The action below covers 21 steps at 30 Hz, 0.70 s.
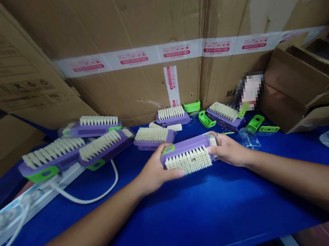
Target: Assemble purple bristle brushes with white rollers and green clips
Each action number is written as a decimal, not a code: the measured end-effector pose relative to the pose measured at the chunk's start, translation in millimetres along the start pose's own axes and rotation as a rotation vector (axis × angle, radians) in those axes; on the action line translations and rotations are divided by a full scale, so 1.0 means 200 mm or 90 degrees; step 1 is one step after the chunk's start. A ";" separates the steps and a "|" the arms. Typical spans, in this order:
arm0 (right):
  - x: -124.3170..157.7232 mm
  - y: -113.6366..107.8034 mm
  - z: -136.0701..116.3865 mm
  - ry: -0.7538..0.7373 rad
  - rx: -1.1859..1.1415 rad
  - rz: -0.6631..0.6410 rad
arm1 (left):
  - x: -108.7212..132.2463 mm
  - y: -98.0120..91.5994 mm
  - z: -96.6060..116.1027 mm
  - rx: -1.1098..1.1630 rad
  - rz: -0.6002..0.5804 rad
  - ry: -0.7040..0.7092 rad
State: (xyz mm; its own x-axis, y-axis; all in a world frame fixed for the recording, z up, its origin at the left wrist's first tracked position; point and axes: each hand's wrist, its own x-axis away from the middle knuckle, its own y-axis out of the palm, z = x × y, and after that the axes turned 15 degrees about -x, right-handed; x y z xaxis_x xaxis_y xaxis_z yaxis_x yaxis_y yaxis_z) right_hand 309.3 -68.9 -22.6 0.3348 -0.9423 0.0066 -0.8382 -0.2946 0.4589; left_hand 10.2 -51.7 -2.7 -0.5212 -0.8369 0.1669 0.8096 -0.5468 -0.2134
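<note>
Both of my hands hold a purple scrub brush head (184, 146) above the blue tabletop, its cream bristles facing me. My left hand (155, 173) grips the end with the green cap, thumb along the bristles. At the other end, where a clear plastic part and a white piece show, my right hand (228, 151) is closed with its thumb in front. Its other fingers are partly hidden behind the brush head. Just behind lies another brush head (153, 136), bristles up, near a white cylindrical piece (174, 128).
Several similar brush heads (53, 154) lie at the left beside a white power strip (34, 203) with cables. Loose green caps (207, 119) and a clear plastic piece (249, 138) sit right of centre. Large cartons (130, 24) stand behind; an open box (298, 81) is at right.
</note>
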 end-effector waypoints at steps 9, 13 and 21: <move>0.00 0.01 0.00 0.003 -0.008 0.005 | -0.01 0.00 -0.02 0.004 -0.007 -0.002; 0.00 0.00 0.01 0.005 -0.007 0.018 | -0.01 0.00 -0.01 0.005 -0.015 -0.009; 0.00 -0.02 0.02 0.018 -0.003 0.037 | -0.01 0.00 -0.01 0.002 -0.017 0.001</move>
State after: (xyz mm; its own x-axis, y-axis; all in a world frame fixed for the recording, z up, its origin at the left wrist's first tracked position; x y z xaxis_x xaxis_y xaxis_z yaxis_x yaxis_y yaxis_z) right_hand 310.8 -68.1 -27.8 0.2976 -0.9528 0.0592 -0.8547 -0.2383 0.4612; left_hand 10.7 -50.2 -4.6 -0.5437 -0.8217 0.1710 0.7958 -0.5695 -0.2058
